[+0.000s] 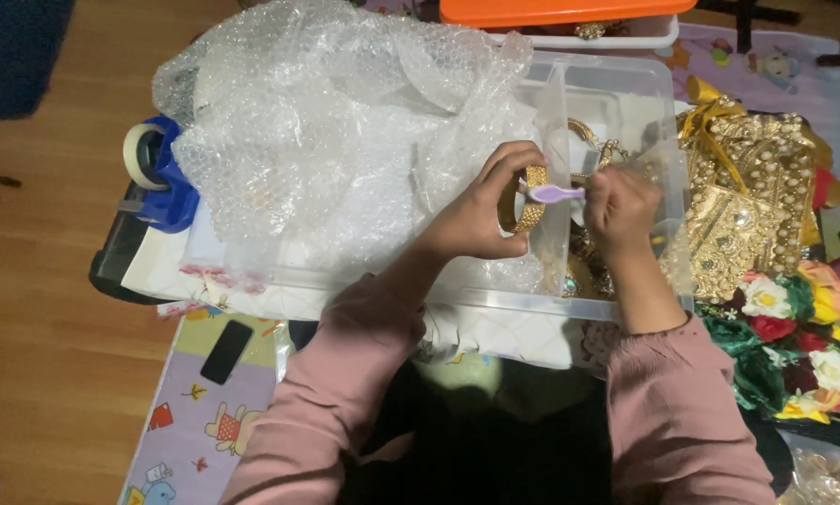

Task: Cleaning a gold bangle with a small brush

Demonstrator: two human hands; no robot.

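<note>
Gold bangle (523, 200) sits pinched in the left hand (484, 217) over the clear plastic divided box (626, 93), while the right hand (619, 206), fingers closed, holds a small lilac brush (557, 194) against it. Crumpled bubble wrap (326, 131) fills the box's left compartment.

Wooden floor (36, 309), warm brown, running across the left side. Spread over it, a pale play mat (191, 425) printed with cartoon animals, with a black phone (226, 352) lying flat on top. Further right on the mat, a clear plastic bin (626, 93), a heap of gold-beaded fabric (752, 201) and a cluster of artificial flowers (803, 351).
</note>
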